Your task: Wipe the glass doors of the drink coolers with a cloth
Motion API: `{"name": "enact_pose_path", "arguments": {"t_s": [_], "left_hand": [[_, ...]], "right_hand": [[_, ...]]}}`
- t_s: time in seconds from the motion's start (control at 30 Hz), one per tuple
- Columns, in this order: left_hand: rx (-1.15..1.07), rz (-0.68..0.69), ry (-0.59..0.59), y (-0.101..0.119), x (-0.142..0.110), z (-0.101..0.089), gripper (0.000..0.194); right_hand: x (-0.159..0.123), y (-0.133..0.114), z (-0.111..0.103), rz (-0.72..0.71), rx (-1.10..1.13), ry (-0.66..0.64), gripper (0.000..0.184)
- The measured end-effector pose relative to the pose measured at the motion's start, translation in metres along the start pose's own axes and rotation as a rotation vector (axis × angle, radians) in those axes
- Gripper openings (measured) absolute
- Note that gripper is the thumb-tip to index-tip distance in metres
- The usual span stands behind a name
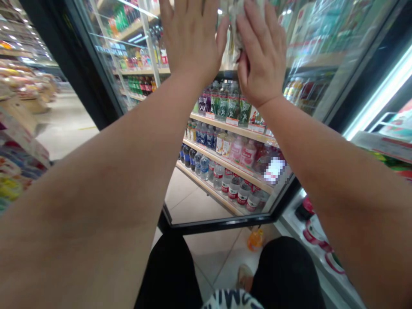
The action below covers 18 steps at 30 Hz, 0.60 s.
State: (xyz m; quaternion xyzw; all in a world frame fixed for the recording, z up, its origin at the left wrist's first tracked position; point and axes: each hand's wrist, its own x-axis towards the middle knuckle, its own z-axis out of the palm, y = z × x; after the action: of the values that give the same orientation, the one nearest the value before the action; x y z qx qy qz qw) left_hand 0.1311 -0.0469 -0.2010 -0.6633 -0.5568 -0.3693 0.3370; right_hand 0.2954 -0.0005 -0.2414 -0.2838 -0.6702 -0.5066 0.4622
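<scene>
Both my arms reach up to a dark-framed glass door (222, 222). My left hand (195, 36) lies flat toward the glass, fingers spread, its fingertips cut off by the top edge. Beside it, my right hand (262, 51) presses a pale, crumpled cloth (237, 25) against the pane. Most of the cloth is hidden behind that hand's fingers. Rows of bottles (225, 101) on shelves show in the glass below my hands; I cannot tell whether they are reflected or seen through it.
Near my right foot (245, 274), an orange bottle-like thing (255, 240) is on the tiled floor (214, 249). A lit cooler with stocked shelves (322, 231) runs along the right. At the left stand packaged goods (16, 171), with an aisle (66, 116) beyond.
</scene>
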Motion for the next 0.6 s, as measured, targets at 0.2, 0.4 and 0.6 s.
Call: {"name": "enact_pose_path", "arguments": {"t_s": [0.2,0.4,0.6], "left_hand": [[-0.065,0.043,0.064,-0.0045,-0.0014,0.0023,0.072],[-0.028,0.015,0.018,-0.0021,0.0006,-0.0006,0.070],[-0.015,0.018,0.024,-0.0016,-0.0009,-0.0025,0.074]], "right_hand": [[0.0022,0.0019,0.0019,0.211,-0.070,0.048,0.054],[0.0025,0.0069,0.0000,0.020,-0.002,-0.041,0.052],[0.0025,0.0092,0.0025,0.137,-0.002,-0.024,0.054]]}}
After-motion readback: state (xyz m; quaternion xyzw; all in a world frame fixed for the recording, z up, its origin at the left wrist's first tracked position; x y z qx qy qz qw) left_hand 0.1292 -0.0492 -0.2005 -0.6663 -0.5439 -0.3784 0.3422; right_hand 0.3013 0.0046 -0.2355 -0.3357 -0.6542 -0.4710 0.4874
